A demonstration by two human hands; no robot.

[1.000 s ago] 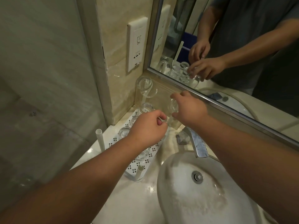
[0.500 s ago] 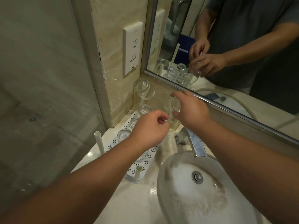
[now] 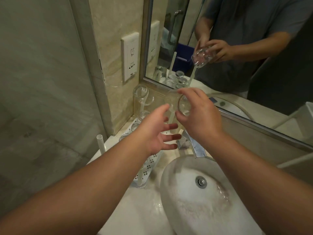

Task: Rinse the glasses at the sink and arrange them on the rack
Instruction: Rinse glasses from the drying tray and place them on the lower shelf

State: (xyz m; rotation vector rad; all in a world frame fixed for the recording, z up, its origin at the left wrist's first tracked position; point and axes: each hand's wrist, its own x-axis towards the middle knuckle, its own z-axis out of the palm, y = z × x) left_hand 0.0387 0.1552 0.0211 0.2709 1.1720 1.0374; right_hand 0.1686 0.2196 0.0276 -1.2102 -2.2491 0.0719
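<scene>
Clear glass [image 3: 177, 103] tilted on its side above the rack [image 3: 149, 164], gripped by right hand [image 3: 201, 116]. Left hand [image 3: 155, 131] just beside it, fingers spread, holding nothing. More glasses sit inverted on rack pegs (left of sink [image 3: 194, 197]).

Both forearms stretched forward, right hand [image 3: 201, 119] curled around a clear glass [image 3: 179, 103] held tilted, left hand [image 3: 152, 133] just beside it, fingers spread, holding nothing.
</scene>
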